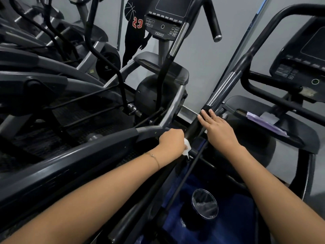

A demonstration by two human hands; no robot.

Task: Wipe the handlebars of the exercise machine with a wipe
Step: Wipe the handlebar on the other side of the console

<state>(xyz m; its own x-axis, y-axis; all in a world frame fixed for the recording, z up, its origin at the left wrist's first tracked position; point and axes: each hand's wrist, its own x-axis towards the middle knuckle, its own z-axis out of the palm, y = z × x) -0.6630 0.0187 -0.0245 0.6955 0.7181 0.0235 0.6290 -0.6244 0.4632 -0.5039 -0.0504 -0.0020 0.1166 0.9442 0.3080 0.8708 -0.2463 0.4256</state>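
Note:
A black handlebar [233, 71] with a silver sensor strip runs diagonally from the lower centre up to the right. My left hand [173, 140] is closed around its lower part with a white wipe [186, 147] pressed against the bar. My right hand [217, 127] rests on the same bar just above, fingers stretched flat along it below the silver strip. A second handlebar [177, 39] of the same elliptical rises further back, next to the console [164, 16].
Another machine with a console [302, 55] stands at the right, a purple cloth [263, 121] on its shelf. More ellipticals fill the left side. Below my arms lies a blue mat with a dark bin [204, 206] lined with plastic.

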